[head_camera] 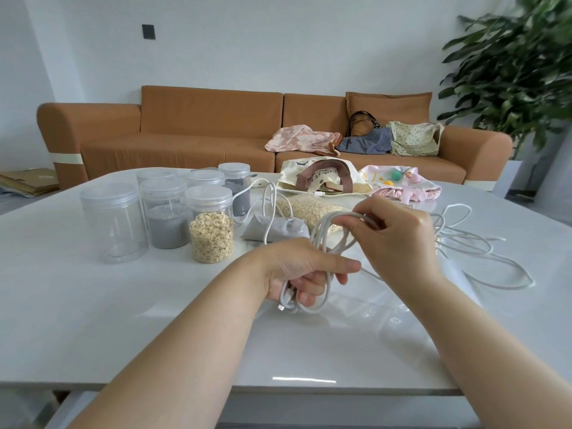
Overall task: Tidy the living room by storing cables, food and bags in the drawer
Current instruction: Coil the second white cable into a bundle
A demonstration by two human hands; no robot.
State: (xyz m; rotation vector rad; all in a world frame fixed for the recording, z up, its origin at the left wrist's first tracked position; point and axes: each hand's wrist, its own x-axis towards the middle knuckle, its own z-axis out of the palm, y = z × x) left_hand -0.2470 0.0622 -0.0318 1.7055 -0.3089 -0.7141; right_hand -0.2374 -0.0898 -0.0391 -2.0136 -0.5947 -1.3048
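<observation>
White cable [320, 231] hangs coiled above the worktop [123, 320] between both hands. The left hand [297, 270] curls its fingers round the loops' lower end, and the right hand [399, 239] pinches the top. An oat jar [211, 226] stands left of the fingers.

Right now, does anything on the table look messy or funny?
Yes. A loose white cable tangles across the right side of the table, beyond the coil that the left hand and right hand hold. A second cable drapes over a grey powder packet lying flat beside an oats packet.
</observation>
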